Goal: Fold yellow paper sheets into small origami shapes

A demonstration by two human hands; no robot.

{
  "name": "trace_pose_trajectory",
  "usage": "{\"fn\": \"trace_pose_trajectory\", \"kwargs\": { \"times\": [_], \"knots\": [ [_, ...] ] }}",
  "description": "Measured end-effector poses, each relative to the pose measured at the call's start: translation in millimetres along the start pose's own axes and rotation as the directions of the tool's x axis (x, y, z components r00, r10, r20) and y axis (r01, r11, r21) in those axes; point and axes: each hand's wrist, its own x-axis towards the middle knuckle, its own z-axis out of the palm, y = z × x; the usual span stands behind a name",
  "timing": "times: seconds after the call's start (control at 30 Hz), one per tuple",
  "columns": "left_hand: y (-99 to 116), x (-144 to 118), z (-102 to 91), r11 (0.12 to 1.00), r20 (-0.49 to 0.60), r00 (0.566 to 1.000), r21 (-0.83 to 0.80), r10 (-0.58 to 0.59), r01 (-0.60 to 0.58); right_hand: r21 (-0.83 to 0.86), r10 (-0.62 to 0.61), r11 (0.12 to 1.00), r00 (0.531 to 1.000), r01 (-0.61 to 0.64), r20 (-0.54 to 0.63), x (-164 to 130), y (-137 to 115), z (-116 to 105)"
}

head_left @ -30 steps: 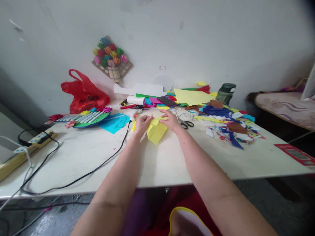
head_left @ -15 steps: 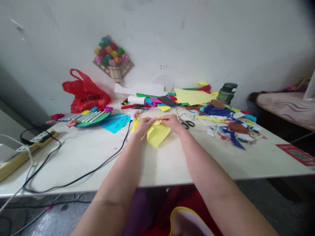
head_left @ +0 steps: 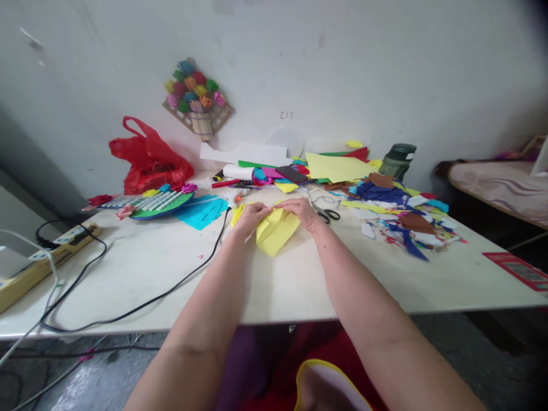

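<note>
On yellow paper (head_left: pixel 274 234): both hands

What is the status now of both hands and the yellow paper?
Left hand and right hand both pressing on yellow paper. Paper flat on table. Scissors beside right hand.

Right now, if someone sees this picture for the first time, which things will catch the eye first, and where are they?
At the centre, the left hand and the right hand both press on a folded yellow paper lying on the white table. To the right of them spreads a heap of coloured paper scraps, with black-handled scissors beside the right hand. At the back left, a red plastic bag sits against the wall, below a paper flower decoration.
</note>
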Motion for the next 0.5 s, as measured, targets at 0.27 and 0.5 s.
{"fn": "trace_pose_trajectory", "kwargs": {
  "times": [0.27, 0.5],
  "knots": [
    [2.3, -0.5, -0.5, 1.000, -0.003, 1.000, 0.016, 0.007, -0.007, -0.082, 0.151, 0.985, 0.989, -0.150, -0.004, 1.3, 2.8, 6.5],
    [1.4, 2.0, -10.6, 0.939, 0.035, 0.997, -0.335, -0.064, 0.072, -0.078, 0.169, 0.981, 0.981, -0.176, -0.096, 4.8, 10.2, 7.4]
  ]
}}
